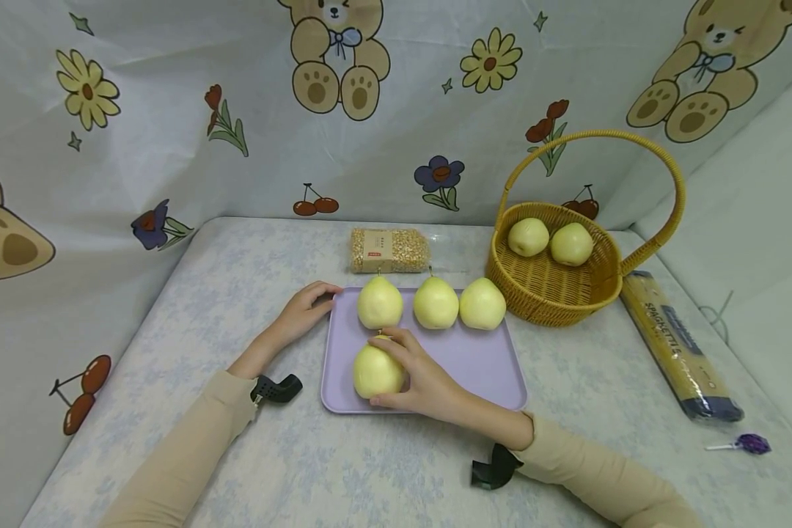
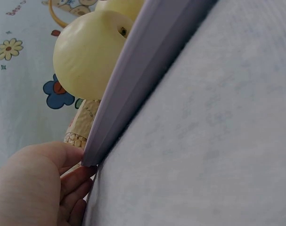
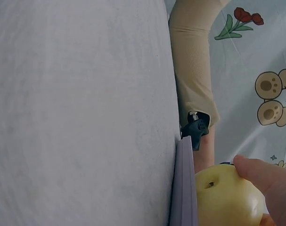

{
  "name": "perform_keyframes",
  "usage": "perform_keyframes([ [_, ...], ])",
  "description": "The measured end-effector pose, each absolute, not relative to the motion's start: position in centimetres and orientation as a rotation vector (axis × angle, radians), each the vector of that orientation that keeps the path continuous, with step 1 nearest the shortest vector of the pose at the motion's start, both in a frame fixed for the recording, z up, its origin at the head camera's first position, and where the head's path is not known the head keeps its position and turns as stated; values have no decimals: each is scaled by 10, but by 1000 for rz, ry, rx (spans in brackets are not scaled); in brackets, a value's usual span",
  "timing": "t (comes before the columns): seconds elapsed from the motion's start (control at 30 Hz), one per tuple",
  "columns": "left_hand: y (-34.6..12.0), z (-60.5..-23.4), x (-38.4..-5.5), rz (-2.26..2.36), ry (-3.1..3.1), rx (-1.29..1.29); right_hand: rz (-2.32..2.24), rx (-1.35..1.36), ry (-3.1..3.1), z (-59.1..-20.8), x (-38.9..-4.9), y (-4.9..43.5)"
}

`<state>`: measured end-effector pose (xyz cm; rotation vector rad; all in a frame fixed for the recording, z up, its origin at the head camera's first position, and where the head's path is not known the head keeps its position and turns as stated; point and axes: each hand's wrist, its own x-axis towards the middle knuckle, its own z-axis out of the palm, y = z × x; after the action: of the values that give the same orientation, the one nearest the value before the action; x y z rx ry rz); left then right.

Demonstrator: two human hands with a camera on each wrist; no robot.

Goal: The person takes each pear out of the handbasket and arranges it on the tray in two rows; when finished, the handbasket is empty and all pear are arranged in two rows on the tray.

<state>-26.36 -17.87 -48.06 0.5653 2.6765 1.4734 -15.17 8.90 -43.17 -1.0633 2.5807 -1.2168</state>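
Note:
My right hand grips a pale yellow pear at the near left of the lilac tray, thumb and fingers round its sides. The right wrist view shows the same pear by the tray's wall, a finger against it. At the tray's far left corner is my left hand; in the left wrist view its thumb and fingers pinch that corner. Three more pears stand in a row along the tray's far side: a left one, a middle one and a right one.
A yellow wicker basket with a tall handle holds two pears at the back right. Behind the tray lies a bag of corn kernels. A spaghetti pack and a purple lollipop lie on the right.

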Motion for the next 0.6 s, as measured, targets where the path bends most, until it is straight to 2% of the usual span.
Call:
perform_keyframes([
  [0.1,-179,-480,-264,1470,2682,569,-1202,-1069,2584,-432,-152,89],
  [0.33,-170,-444,-243,1465,2651,556,-1195,-1072,2576,-431,-153,89],
  [0.6,-176,-475,-260,1481,2669,549,-1250,-1009,2610,-416,-161,97],
])
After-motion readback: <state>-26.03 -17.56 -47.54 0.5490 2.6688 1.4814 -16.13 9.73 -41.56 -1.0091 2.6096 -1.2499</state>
